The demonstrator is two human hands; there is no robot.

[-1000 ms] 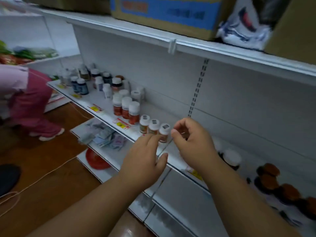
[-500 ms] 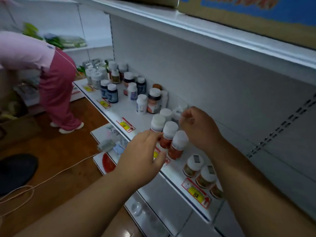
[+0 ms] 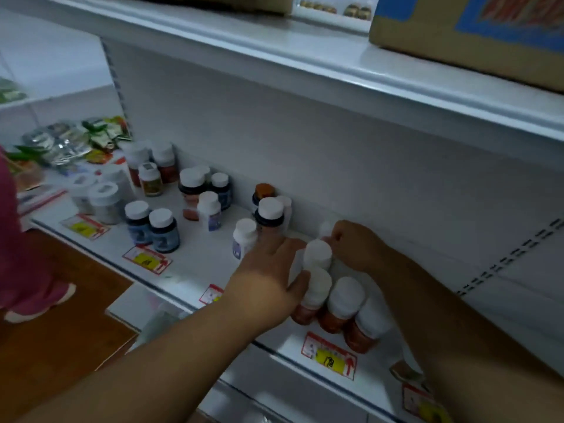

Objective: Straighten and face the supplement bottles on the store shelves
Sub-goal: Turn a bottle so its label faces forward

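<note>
Crowding dark-blue bottles [image 3: 152,227] beside hands

White-capped orange bottles [image 3: 346,303], white shelf [image 3: 195,264]

Both hands are in among the orange bottles [image 3: 335,303] on the white shelf [image 3: 195,264]. The left hand [image 3: 268,279] wraps round the leftmost white-capped bottle of the group, thumb on its cap. The right hand [image 3: 354,245], fingers curled, sits behind the row at the back wall; what it holds is hidden. Farther left stand two dark blue bottles [image 3: 152,228]. Price tags [image 3: 331,355] line the near edge.
</note>
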